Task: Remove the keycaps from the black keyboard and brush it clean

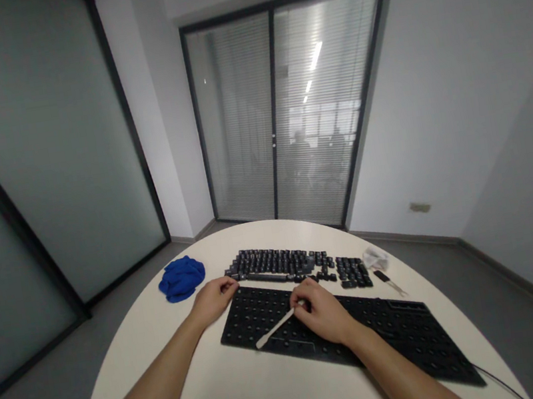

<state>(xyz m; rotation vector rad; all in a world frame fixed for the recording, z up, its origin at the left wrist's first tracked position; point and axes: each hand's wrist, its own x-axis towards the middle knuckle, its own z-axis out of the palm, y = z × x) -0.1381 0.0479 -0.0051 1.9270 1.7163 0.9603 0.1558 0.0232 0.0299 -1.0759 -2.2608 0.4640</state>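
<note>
A black keyboard base (pixel 377 325) with its keycaps off lies slanted across the table, rows of small key posts showing. At its far left corner is my left hand (pixel 216 300), fingers curled and thumb pressed in against the corner's edge. My right hand (pixel 320 309) is above the middle of the base, closed in a pinch around a white cotton swab (pixel 277 327). The swab points down to the left, its wider tip near the base's front edge. Behind the base, the loose black keycaps (pixel 276 262) are laid out in keyboard order, with a long spacebar (pixel 267 278) in front.
A crumpled blue cloth (pixel 182 279) lies at the table's left. On the right are crumpled clear plastic (pixel 376 259) and a small black-ended tool (pixel 385 278). A cable (pixel 497 379) runs off the round table (pixel 217 396) at right. Glass partitions and walls surround it.
</note>
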